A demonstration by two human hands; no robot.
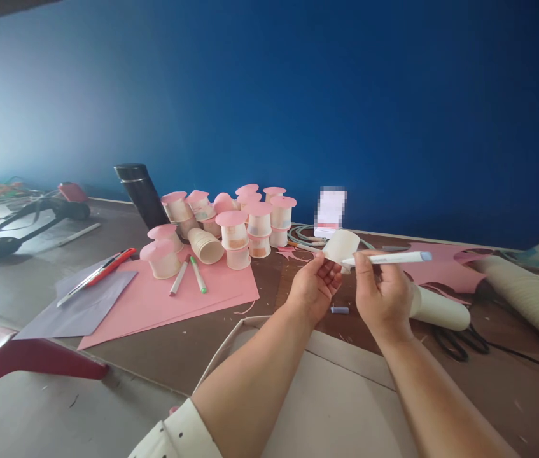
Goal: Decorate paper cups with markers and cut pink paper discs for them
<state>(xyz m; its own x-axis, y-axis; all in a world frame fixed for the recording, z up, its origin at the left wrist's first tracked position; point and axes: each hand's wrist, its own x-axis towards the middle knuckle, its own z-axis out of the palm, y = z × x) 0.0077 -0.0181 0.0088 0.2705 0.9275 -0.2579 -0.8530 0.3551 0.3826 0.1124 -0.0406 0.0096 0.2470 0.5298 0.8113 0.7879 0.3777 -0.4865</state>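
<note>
In the head view, the left hand (314, 286) grips a small paper cup (340, 246), tilted on its side just above the table (193, 343), fingers closed around its lower edge. The right hand (381, 294) is closed on a white marker (386, 258) held nearly level, its tip touching the cup's side and its blue end pointing away from the cup. To mark cleanly, the cup likely wants a firm but light pinch so the thin wall does not buckle, with the pen's tip pressed gently and the cup turned rather than the pen dragged. The marker's cap (339, 310) seems to lie on the table just below the cup. Left of the cup stands a cluster of finished cups with pink tops (245, 222), on and beside a pink paper sheet (164, 299). Right of the cup lies a sleeve of stacked cups (441, 308).
</note>
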